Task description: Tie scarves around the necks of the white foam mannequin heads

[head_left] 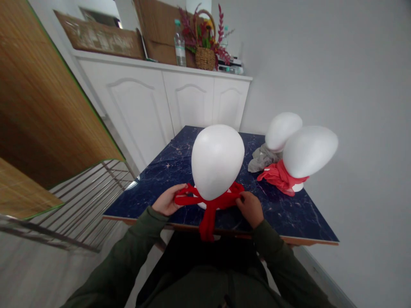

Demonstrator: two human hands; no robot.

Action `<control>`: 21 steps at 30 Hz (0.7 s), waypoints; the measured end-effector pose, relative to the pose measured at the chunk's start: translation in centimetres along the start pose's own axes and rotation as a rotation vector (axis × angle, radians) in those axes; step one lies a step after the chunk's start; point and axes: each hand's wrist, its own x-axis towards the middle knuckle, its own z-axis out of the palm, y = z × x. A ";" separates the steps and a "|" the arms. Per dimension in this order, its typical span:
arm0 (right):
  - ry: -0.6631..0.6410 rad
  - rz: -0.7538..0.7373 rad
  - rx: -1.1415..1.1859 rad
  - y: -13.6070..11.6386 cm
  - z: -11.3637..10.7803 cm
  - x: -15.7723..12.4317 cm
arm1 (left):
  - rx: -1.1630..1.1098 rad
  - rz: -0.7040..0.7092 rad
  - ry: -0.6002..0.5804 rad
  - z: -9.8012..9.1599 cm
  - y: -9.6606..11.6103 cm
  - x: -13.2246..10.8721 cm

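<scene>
Dark marble counter (154, 179), frame centre: we hold a red scarf (208, 203) knotted around the foam head (217, 160), left hand (166, 201) and right hand (250, 207) each in closed grip; ends hang loose.

Dark marble table (167, 171); three foam heads (217, 160) with scarves (208, 205).

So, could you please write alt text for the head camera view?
Two hands, left hand and right hand, grip a red scarf tied around a white foam head on a dark marble table. Two more foam heads stand right.
</scene>
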 end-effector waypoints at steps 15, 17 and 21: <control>-0.146 -0.179 0.022 1.0 1.7 0.7 | 0.752 0.134 -0.380 -3.0 -0.8 2.4; -0.133 -0.144 0.110 0.7 2.0 0.5 | 0.785 0.225 -0.333 -2.5 -1.6 2.2; -0.056 -0.050 0.315 0.2 2.0 -0.3 | 0.975 0.482 -0.039 -1.7 -1.3 0.3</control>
